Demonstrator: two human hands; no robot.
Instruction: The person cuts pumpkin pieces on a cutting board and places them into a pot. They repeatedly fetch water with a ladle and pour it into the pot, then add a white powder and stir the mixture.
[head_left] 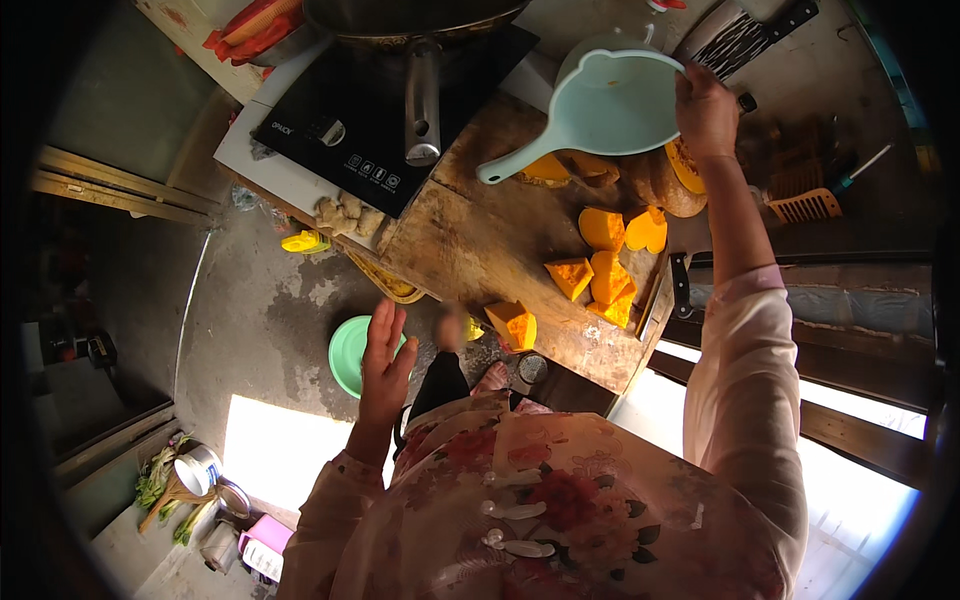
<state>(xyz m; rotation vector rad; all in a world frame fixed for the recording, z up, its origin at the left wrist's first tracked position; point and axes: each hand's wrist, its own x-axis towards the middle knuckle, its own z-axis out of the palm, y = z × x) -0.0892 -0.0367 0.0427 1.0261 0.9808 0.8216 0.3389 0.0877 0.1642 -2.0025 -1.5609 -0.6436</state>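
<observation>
My right hand (708,112) is closed on the rim of a pale blue water dipper (615,105), on the side away from its long handle. The dipper is over the far part of the wooden board (470,245) and partly covers pumpkin pieces behind its handle. Several cut orange pumpkin chunks (602,229) sit on the board nearer to me, with one chunk (513,325) at its left edge. My left hand (382,370) is raised off to the left with its fingers stretched out, holding nothing. Below it, a green basin (345,355) rests on the floor.
A black induction cooker (330,140) carries a dark pan (422,100), its handle pointing toward me. Ginger (347,215) lies beside the cooker. A cleaver (735,40) is at the far right. A black-handled knife (681,285) lies by the board's right edge, near an orange slotted turner (805,206).
</observation>
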